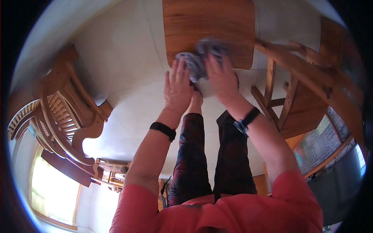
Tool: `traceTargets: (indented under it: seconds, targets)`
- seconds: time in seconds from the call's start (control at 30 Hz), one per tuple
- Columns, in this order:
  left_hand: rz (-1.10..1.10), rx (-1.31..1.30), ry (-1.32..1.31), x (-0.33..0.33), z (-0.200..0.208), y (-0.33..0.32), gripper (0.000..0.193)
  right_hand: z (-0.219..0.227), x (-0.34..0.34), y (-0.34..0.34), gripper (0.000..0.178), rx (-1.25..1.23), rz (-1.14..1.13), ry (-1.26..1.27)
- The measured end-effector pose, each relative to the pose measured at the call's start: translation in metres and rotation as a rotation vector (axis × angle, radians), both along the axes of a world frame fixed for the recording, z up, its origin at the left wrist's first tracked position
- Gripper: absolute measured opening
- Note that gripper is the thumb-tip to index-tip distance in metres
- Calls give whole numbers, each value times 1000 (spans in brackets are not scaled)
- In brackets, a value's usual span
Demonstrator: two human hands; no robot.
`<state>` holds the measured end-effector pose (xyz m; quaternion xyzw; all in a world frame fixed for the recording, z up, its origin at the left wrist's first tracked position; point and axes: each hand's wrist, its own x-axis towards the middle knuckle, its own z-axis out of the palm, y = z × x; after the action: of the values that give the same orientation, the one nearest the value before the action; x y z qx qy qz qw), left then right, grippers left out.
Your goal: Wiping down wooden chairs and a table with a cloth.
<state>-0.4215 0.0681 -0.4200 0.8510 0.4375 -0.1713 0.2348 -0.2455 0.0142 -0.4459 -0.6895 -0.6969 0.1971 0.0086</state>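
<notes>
I see L hand (178, 90) w/ grip open, flat on grey cloth (194, 66); R hand (223, 81) there too, blurred, can't tell its grip. Cloth's approx. 6 o'clock on worktop (211, 19).

A home, most likely a living room: left of the wooden tabletop (210, 23) stands a curved, slatted armchair (79, 106); well beyond that side, a bright curtained window (54, 186); around it, pale floor tiles (124, 89).
</notes>
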Motion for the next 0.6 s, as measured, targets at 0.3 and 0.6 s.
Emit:
traceTargets:
  seconds: [0.3, 0.6]
  targets:
    - [572, -277, -306, -12, 5, 4, 79, -17, -22, 29, 50, 163, 118, 408]
    - [481, -334, -554, 97, 4, -33, 10, 5, 78, -67, 53, -109, -735, 421]
